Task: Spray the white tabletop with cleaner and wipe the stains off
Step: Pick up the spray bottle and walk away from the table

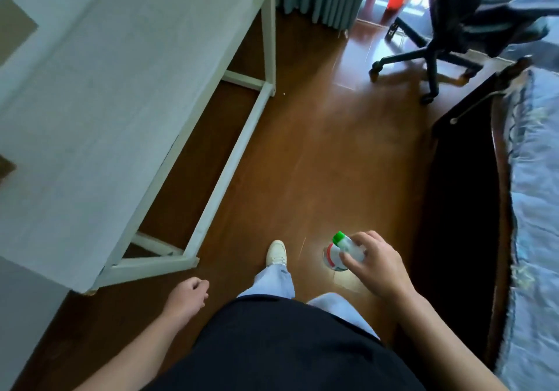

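While the white tabletop [106, 94] fills the upper left of the head view, the right hand [379, 266] grips a green-capped bottle [340, 253], probably the cleaner though blurred, over the wooden floor [317, 148] well right of the tabletop. Just beside the tabletop's near corner, the left hand [187, 297] hangs loosely curled, holding nothing.

The white tabletop [106, 103] fills the picture from 8 to 12 o'clock, a long, plain, matte slab running diagonally on a white frame. The cleaner bottle [340, 251] is well apart from it, at about 5 o'clock above the floor. It is small and clear with a green cap and a red-and-white label, tilted with its cap toward 11 o'clock, and the right hand [379, 265] grips its body.
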A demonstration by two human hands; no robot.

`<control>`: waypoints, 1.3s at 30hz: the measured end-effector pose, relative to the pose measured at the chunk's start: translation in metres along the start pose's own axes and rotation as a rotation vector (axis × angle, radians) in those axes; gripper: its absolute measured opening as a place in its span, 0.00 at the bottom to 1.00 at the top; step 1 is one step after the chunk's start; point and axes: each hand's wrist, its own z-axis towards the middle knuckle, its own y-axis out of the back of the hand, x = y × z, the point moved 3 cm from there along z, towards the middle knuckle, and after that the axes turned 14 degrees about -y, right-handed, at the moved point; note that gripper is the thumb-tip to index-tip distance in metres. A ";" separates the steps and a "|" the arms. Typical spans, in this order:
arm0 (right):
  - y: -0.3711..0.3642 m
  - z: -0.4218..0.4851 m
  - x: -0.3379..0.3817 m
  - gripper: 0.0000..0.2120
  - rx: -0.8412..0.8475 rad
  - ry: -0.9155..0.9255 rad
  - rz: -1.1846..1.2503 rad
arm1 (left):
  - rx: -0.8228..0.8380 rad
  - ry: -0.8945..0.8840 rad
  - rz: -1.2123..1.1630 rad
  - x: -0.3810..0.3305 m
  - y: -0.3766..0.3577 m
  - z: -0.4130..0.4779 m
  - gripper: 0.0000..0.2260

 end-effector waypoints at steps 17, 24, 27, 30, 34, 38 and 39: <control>0.085 0.232 0.219 0.13 0.183 0.447 -0.110 | -0.218 -0.064 -0.226 -0.194 0.089 0.120 0.11; 0.073 0.274 0.351 0.17 0.398 0.879 -0.262 | -0.495 0.315 -0.584 -0.127 0.069 0.057 0.12; 0.062 0.267 0.414 0.17 0.436 1.009 -0.274 | -0.585 0.358 -0.648 -0.114 0.070 0.031 0.10; 0.049 0.248 0.476 0.16 0.487 1.126 -0.277 | -0.686 0.371 -0.718 -0.104 0.088 0.024 0.11; 0.030 0.220 0.550 0.13 0.509 1.194 -0.248 | -0.784 0.315 -0.745 -0.095 0.138 0.044 0.12; 0.010 0.205 0.607 0.12 0.508 1.187 -0.206 | -0.790 0.260 -0.707 -0.083 0.195 0.074 0.11; 0.005 0.202 0.619 0.12 0.504 1.185 -0.206 | -0.781 0.252 -0.676 -0.080 0.208 0.082 0.11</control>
